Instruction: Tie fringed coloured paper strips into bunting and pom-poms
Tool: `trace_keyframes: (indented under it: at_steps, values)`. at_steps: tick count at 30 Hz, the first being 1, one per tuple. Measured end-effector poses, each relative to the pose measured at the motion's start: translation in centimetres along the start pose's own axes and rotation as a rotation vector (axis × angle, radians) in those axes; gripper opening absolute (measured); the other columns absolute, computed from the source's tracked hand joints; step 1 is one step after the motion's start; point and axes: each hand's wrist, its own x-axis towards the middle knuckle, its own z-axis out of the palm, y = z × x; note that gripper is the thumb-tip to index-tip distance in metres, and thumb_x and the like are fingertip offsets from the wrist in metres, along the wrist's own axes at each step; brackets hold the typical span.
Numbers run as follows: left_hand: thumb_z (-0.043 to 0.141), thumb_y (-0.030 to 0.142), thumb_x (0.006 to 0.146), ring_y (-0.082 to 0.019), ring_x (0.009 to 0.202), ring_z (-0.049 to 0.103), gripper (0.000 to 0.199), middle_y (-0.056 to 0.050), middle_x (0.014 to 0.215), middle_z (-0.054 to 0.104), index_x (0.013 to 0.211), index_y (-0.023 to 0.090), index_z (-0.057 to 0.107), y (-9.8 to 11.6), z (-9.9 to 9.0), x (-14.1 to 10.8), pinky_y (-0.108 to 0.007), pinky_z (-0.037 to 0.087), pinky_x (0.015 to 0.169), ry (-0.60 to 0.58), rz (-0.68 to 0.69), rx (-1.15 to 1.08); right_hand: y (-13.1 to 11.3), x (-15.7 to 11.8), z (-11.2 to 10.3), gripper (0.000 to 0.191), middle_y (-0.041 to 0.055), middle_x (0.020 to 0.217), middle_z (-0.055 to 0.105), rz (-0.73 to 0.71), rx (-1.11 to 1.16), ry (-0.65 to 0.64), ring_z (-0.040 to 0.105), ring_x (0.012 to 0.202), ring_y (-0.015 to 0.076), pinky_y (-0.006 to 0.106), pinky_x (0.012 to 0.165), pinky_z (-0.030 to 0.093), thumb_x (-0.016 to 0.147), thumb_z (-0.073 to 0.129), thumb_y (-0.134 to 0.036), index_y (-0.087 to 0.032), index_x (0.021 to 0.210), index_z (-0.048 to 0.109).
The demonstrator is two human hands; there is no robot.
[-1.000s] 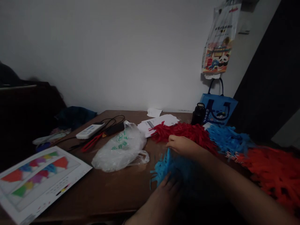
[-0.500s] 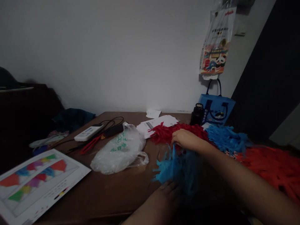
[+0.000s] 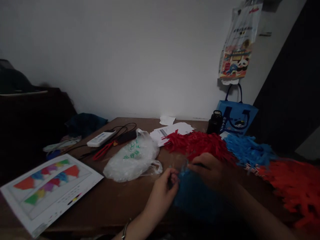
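Observation:
Thin blue fringed material (image 3: 193, 193) hangs below and between my hands at the table's front, dark and blurred. My right hand (image 3: 206, 168) pinches its upper edge, thumb and fingers together. My left hand (image 3: 168, 183) is at its left top corner with curled fingers; what they hold, if anything, is too small to make out. Behind my right hand lies a heap of red fringed strips (image 3: 200, 143). Farther right are a pile of blue strips (image 3: 250, 148) and a large heap of orange-red strips (image 3: 297, 186).
A crumpled clear plastic bag (image 3: 132, 160) lies left of my hands. Farther left are a white power strip (image 3: 101, 138) with cables and a printed sheet (image 3: 53, 190). White papers (image 3: 172, 130), a black bottle (image 3: 214, 122) and a blue tote bag (image 3: 237, 116) stand or lie behind.
My left hand has risen from the lower part of the blue material to its upper left edge. My right hand has moved slightly lower. The view has shifted a little left.

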Motion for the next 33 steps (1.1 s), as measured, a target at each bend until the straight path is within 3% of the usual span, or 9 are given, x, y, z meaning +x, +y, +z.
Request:
trace_keyframes:
  at_steps: [6, 9, 13, 19, 25, 29, 33]
  values:
    - [0.050, 0.031, 0.086, -0.019, 0.074, 0.054, 0.017, -0.002, 0.077, 0.055, 0.091, 0.018, 0.059, -0.5, -0.8, 0.1, -0.027, 0.041, 0.067, 0.071, 0.016, -0.036, -1.0, -4.6, 0.5, 0.025, 0.0051, 0.096, 0.065, 0.269, 0.222, -0.228, 0.063, 0.086, 0.0151, 0.025, 0.073, 0.052, 0.092, 0.059, -0.020, -0.022, 0.116, 0.066]
    - [0.048, 0.032, 0.089, -0.019, 0.076, 0.054, 0.018, -0.003, 0.081, 0.057, 0.093, 0.019, 0.059, -0.8, -0.9, -0.1, -0.027, 0.041, 0.067, 0.079, 0.053, -0.032, -1.5, -5.9, 1.4, 0.020, 0.0031, 0.088, 0.065, 0.340, 0.233, -0.237, 0.062, 0.080, 0.0144, 0.024, 0.069, 0.050, 0.092, 0.059, -0.017, -0.022, 0.109, 0.068]
    - [0.048, 0.031, 0.091, -0.018, 0.074, 0.053, 0.017, -0.002, 0.078, 0.056, 0.088, 0.019, 0.059, -0.9, -1.1, -0.2, -0.026, 0.041, 0.067, 0.031, 0.095, -0.034, -1.5, -6.3, 2.4, 0.022, 0.0037, 0.076, 0.065, 0.231, -0.088, -0.047, 0.058, 0.071, 0.0163, 0.032, 0.071, 0.044, 0.095, 0.049, -0.013, -0.019, 0.092, 0.070]
    - [0.051, 0.028, 0.089, -0.019, 0.077, 0.056, 0.015, -0.003, 0.080, 0.060, 0.090, 0.018, 0.063, -0.4, -1.4, 0.0, -0.028, 0.044, 0.071, -0.071, 0.086, 0.022, -1.3, -5.7, 1.8, 0.019, 0.0039, 0.077, 0.067, 0.204, -0.301, 0.158, 0.060, 0.072, 0.0139, 0.038, 0.083, 0.043, 0.093, 0.052, -0.005, -0.015, 0.100, 0.067]
    - [0.063, 0.029, 0.083, -0.019, 0.076, 0.058, 0.014, -0.003, 0.081, 0.062, 0.090, 0.018, 0.064, -0.2, -0.5, -0.1, -0.027, 0.047, 0.069, -0.034, 0.120, 0.089, -2.9, -5.3, 1.3, 0.027, 0.0044, 0.082, 0.070, 0.106, -0.291, 0.110, 0.064, 0.080, 0.0148, 0.041, 0.094, 0.040, 0.095, 0.043, -0.004, -0.015, 0.105, 0.066]
    - [0.051, 0.025, 0.091, -0.020, 0.086, 0.064, 0.017, -0.006, 0.090, 0.068, 0.097, 0.020, 0.066, -0.6, -0.7, -0.2, -0.030, 0.050, 0.078, -0.060, 0.228, 0.224, -3.1, -5.8, 1.5, 0.034, 0.0047, 0.086, 0.072, 0.056, -0.279, 0.049, 0.064, 0.085, 0.0160, 0.042, 0.102, 0.034, 0.097, 0.036, -0.005, -0.016, 0.107, 0.067]
    - [0.044, 0.018, 0.091, -0.022, 0.095, 0.068, 0.029, -0.010, 0.103, 0.072, 0.111, 0.019, 0.066, -1.3, -1.2, -0.1, -0.033, 0.053, 0.085, -0.071, 0.277, 0.358, -2.9, -6.3, 1.8, 0.032, 0.0050, 0.086, 0.071, 0.058, -0.290, 0.043, 0.064, 0.086, 0.0164, 0.043, 0.106, 0.030, 0.097, 0.038, -0.005, -0.013, 0.104, 0.068]
